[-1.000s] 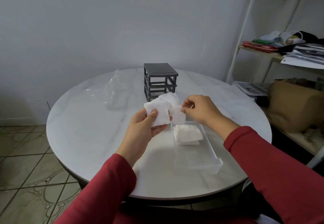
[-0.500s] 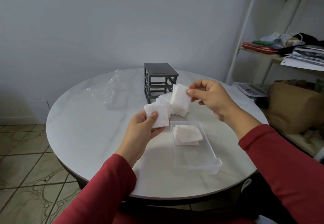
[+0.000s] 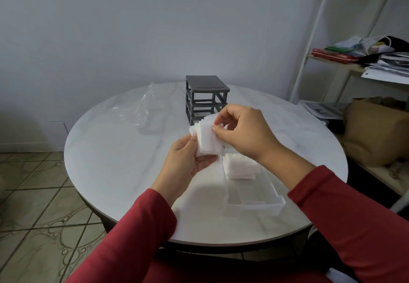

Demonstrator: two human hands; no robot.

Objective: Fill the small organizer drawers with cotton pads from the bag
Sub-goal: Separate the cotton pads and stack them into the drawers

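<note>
A fanned stack of white cotton pads [image 3: 207,137] is held above the table by both hands. My left hand [image 3: 186,160] grips it from below. My right hand [image 3: 241,131] pinches its top edge with thumb and fingers. Just below them a clear plastic drawer [image 3: 254,203] lies on the table, with a small pile of cotton pads [image 3: 240,167] at its far end. The dark grey organizer frame [image 3: 204,96] stands behind the hands with its slots bare. A crumpled clear bag [image 3: 146,107] lies to the frame's left.
The round white marble table [image 3: 121,160] has its front edge near my sleeves. A white shelf unit [image 3: 363,70] with papers and clothes stands at the right, a brown paper bag [image 3: 376,132] below it. Tiled floor shows at the left.
My right hand had lifted some pads up and to the right; it has come back down and left, bringing them together with the pads in my left hand.
</note>
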